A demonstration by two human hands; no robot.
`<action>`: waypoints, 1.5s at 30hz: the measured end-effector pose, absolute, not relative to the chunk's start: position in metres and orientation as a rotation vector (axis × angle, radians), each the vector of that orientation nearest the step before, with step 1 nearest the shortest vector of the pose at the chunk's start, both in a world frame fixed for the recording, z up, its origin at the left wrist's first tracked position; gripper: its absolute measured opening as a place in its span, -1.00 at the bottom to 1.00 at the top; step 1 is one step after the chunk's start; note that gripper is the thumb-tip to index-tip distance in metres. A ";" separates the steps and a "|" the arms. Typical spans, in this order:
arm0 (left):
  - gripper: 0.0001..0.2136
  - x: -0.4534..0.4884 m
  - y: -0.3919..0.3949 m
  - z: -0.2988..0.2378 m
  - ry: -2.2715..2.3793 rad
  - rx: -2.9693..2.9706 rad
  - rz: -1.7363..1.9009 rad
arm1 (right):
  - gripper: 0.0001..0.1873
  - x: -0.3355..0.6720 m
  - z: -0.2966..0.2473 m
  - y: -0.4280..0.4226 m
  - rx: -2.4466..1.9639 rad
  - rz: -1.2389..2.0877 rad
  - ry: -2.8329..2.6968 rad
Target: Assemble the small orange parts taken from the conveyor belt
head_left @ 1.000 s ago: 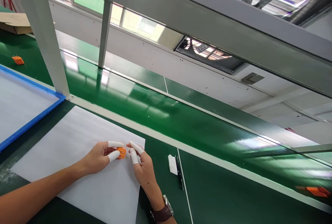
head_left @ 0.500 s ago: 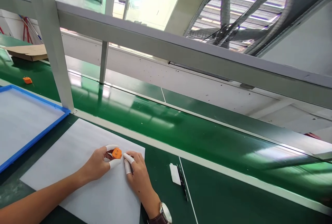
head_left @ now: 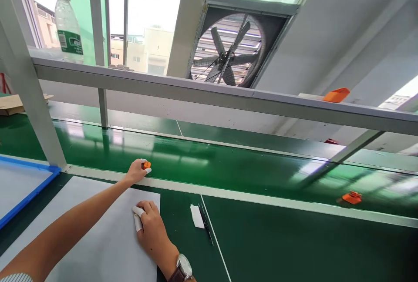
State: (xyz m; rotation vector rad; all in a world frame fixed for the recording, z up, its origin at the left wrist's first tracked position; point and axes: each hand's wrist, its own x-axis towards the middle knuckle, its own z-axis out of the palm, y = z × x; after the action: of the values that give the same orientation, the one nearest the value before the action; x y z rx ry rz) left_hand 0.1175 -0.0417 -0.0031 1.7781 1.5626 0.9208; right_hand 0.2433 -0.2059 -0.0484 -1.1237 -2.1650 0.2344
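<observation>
My left hand [head_left: 136,172] reaches out over the near edge of the green conveyor belt [head_left: 228,169]. It pinches a small orange plastic block [head_left: 146,165] between thumb and fingers, which wear white finger covers. Nearer to me, my right hand [head_left: 150,225] rests at the right side of a white sheet [head_left: 98,238]. Its thumb and index finger, also in white covers, are pressed together; whether anything lies between them is hidden. A watch [head_left: 184,266] sits on the right wrist.
An orange block [head_left: 352,198] lies on the belt at right. Another orange piece [head_left: 337,95] is on the grey rail [head_left: 228,95]. A blue-framed tray [head_left: 35,193] stands at left. A white piece [head_left: 197,216] and a black pen-like stick [head_left: 206,225] lie right of the sheet.
My left hand has carried the orange block forward, away from my right hand, from the sheet to the belt. The view has tilted up and turned right, revealing more orange pieces.
</observation>
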 end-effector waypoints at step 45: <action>-0.69 0.028 -0.235 -0.036 1.376 2.800 0.397 | -0.31 0.261 -0.071 -0.191 -0.959 0.230 -2.214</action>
State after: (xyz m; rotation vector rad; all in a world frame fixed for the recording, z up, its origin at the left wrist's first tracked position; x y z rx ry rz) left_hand 0.0275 -0.2348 -0.0364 2.8002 1.3757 0.3967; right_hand 0.2615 -0.1906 -0.0711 -0.9595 -2.2144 0.2303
